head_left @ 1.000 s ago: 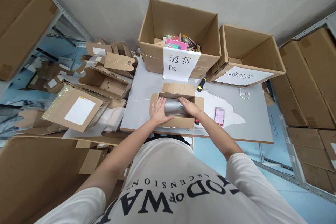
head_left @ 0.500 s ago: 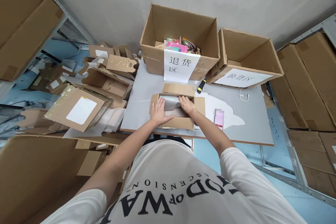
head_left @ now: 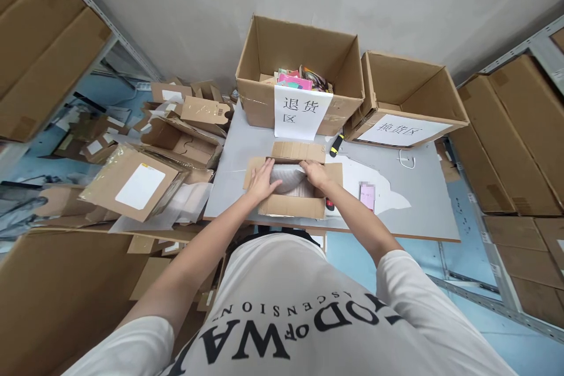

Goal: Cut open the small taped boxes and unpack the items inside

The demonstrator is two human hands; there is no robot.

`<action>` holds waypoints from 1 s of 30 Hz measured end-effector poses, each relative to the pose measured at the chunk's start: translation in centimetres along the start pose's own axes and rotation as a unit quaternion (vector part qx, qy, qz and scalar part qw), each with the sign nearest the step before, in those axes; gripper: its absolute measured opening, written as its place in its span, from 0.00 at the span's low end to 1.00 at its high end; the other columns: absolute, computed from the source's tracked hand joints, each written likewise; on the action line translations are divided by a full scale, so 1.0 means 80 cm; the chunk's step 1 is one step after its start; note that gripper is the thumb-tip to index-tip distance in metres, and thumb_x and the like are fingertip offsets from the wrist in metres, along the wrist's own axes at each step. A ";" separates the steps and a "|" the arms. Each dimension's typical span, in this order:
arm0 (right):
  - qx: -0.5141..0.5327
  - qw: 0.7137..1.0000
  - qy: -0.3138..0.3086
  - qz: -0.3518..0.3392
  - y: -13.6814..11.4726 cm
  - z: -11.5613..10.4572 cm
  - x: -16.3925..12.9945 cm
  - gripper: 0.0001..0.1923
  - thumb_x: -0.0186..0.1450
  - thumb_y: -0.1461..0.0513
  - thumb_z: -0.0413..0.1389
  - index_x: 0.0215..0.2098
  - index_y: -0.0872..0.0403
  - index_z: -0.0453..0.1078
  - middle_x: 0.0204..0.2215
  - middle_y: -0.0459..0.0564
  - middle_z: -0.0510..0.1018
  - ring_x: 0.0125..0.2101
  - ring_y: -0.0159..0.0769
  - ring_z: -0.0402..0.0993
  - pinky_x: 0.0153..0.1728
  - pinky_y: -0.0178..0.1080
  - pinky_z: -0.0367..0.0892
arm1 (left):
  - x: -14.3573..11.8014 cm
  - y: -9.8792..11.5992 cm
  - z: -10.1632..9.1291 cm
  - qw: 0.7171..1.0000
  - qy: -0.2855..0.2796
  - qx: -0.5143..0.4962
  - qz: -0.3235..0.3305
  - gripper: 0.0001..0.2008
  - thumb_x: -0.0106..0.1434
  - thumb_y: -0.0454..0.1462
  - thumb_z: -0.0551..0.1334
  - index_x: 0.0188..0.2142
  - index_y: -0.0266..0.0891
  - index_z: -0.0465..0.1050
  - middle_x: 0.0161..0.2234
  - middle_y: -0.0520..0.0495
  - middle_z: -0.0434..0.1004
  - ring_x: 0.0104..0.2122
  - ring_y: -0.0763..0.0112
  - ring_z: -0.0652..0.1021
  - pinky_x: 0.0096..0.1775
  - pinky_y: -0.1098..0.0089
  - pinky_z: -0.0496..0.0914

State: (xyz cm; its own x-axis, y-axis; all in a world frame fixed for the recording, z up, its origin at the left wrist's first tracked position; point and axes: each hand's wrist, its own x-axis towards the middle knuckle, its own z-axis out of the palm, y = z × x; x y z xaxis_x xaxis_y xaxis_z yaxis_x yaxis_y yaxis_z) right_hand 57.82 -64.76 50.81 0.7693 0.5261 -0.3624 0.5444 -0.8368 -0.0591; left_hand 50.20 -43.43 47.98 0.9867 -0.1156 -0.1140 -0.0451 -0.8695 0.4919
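Observation:
An open cardboard box [head_left: 291, 208] with its flaps folded out sits at the table's front edge, before me. Inside lies a grey bubble-wrap bundle [head_left: 288, 179]; what it wraps cannot be made out. My left hand [head_left: 261, 182] is at the box's left side, fingers stretched forward along the inner edge and thumb apart over the wrap. At the right end, my right hand [head_left: 314, 175] has its fingers curled on the upper edge of the wrap, lifting it slightly. Some fingertips are hidden.
Behind stand a large carton [head_left: 255, 103] of colourful packets and a second carton [head_left: 374, 100], both with paper signs. A black-and-yellow cutter [head_left: 337, 145], a phone [head_left: 366, 196] and a red-black tool [head_left: 329, 205] lie on the table [head_left: 414, 200]. Used boxes [head_left: 132, 182] pile up left.
My left hand has drawn its spread fingers together and moved slightly left and up. The bubble wrap's edge is raised by my right hand. The view has shifted slightly.

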 end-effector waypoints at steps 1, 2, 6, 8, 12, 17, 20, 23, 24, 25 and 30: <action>-0.004 1.000 0.001 -0.015 0.000 -0.007 -0.004 0.22 0.63 0.73 0.45 0.53 0.53 0.63 0.49 0.56 0.73 0.50 0.42 0.67 0.47 0.41 0.63 | 0.004 -0.002 -0.004 1.000 0.002 0.011 0.009 0.35 0.63 0.45 0.55 0.66 0.40 0.46 0.66 0.40 0.50 0.64 0.56 0.55 0.61 0.46 0.49; -0.010 0.999 0.001 -0.031 0.000 -0.015 -0.009 0.21 0.64 0.73 0.45 0.53 0.53 0.63 0.49 0.56 0.73 0.50 0.42 0.67 0.47 0.41 0.63 | 0.007 -0.004 -0.008 1.000 0.001 0.024 0.019 0.32 0.64 0.44 0.55 0.65 0.42 0.49 0.65 0.42 0.53 0.64 0.56 0.56 0.61 0.45 0.48; -0.039 0.996 0.013 -0.081 -0.003 -0.045 -0.026 0.20 0.65 0.73 0.45 0.52 0.54 0.64 0.46 0.57 0.74 0.49 0.43 0.67 0.45 0.40 0.63 | 0.015 -0.002 -0.022 0.994 -0.053 0.055 0.077 0.25 0.64 0.42 0.54 0.61 0.45 0.59 0.59 0.45 0.65 0.60 0.56 0.64 0.62 0.45 0.46; -0.053 0.994 0.030 -0.092 -0.005 -0.059 -0.033 0.19 0.65 0.73 0.45 0.52 0.55 0.65 0.46 0.57 0.74 0.48 0.44 0.67 0.44 0.41 0.63 | 0.014 0.003 -0.028 0.989 -0.084 0.049 0.109 0.25 0.64 0.42 0.55 0.61 0.44 0.59 0.57 0.45 0.68 0.57 0.56 0.68 0.61 0.48 0.50; -0.070 0.989 0.070 -0.110 -0.006 -0.087 -0.040 0.18 0.66 0.71 0.45 0.50 0.54 0.67 0.44 0.55 0.74 0.47 0.44 0.67 0.44 0.42 0.64 | 0.009 0.010 -0.039 0.991 -0.065 0.028 0.115 0.22 0.63 0.40 0.53 0.58 0.42 0.62 0.51 0.44 0.75 0.49 0.57 0.74 0.52 0.59 0.65; -0.013 0.975 0.184 -0.124 -0.002 -0.121 -0.049 0.19 0.67 0.68 0.46 0.55 0.49 0.63 0.49 0.53 0.71 0.49 0.42 0.65 0.42 0.41 0.67 | 0.004 0.012 -0.054 0.993 0.025 -0.049 0.107 0.19 0.62 0.37 0.53 0.53 0.39 0.66 0.43 0.42 0.78 0.42 0.56 0.77 0.40 0.64 0.69; 0.081 0.936 0.325 -0.111 0.000 -0.130 -0.055 0.23 0.67 0.65 0.47 0.60 0.48 0.58 0.55 0.54 0.66 0.54 0.43 0.62 0.47 0.44 0.67 | 0.001 0.011 -0.059 0.985 0.076 -0.130 0.084 0.18 0.62 0.38 0.55 0.50 0.36 0.69 0.38 0.43 0.79 0.37 0.58 0.78 0.37 0.66 0.68; 0.190 0.874 0.441 -0.075 0.003 -0.124 -0.056 0.25 0.68 0.61 0.48 0.63 0.49 0.54 0.58 0.56 0.62 0.58 0.44 0.59 0.54 0.49 0.62 | -0.003 0.012 -0.058 0.954 0.132 -0.266 0.044 0.18 0.60 0.41 0.59 0.47 0.34 0.71 0.36 0.44 0.79 0.34 0.63 0.78 0.37 0.68 0.68; 0.222 0.857 0.461 -0.062 0.004 -0.118 -0.056 0.26 0.67 0.59 0.48 0.64 0.50 0.53 0.59 0.56 0.62 0.58 0.45 0.58 0.56 0.51 0.61 | -0.004 0.012 -0.058 0.934 0.149 -0.323 0.032 0.19 0.59 0.43 0.61 0.46 0.34 0.72 0.36 0.43 0.79 0.35 0.64 0.78 0.38 0.68 0.69; 0.253 0.843 0.471 -0.049 0.005 -0.110 -0.056 0.28 0.67 0.56 0.49 0.64 0.51 0.52 0.59 0.57 0.62 0.59 0.46 0.58 0.56 0.52 0.60 | -0.005 0.013 -0.058 0.910 0.163 -0.382 0.021 0.20 0.58 0.45 0.62 0.45 0.33 0.73 0.37 0.43 0.80 0.37 0.64 0.78 0.40 0.68 0.69; 0.444 0.803 0.396 0.003 -0.006 -0.065 -0.055 0.40 0.59 0.45 0.56 0.63 0.54 0.55 0.61 0.60 0.60 0.62 0.49 0.54 0.61 0.55 0.51 | -0.019 0.013 -0.071 0.769 0.154 -0.619 -0.024 0.27 0.51 0.50 0.68 0.44 0.33 0.74 0.42 0.41 0.79 0.46 0.60 0.77 0.51 0.63 0.67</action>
State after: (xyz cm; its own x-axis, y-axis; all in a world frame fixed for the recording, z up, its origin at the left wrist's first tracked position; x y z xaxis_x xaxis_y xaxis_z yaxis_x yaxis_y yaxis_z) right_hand 55.91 -65.91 57.29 0.9342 0.1578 0.3200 0.3567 -0.4326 -0.8280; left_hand 49.54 -41.47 53.56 0.9814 0.1878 -0.0404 -0.0136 0.2775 0.9606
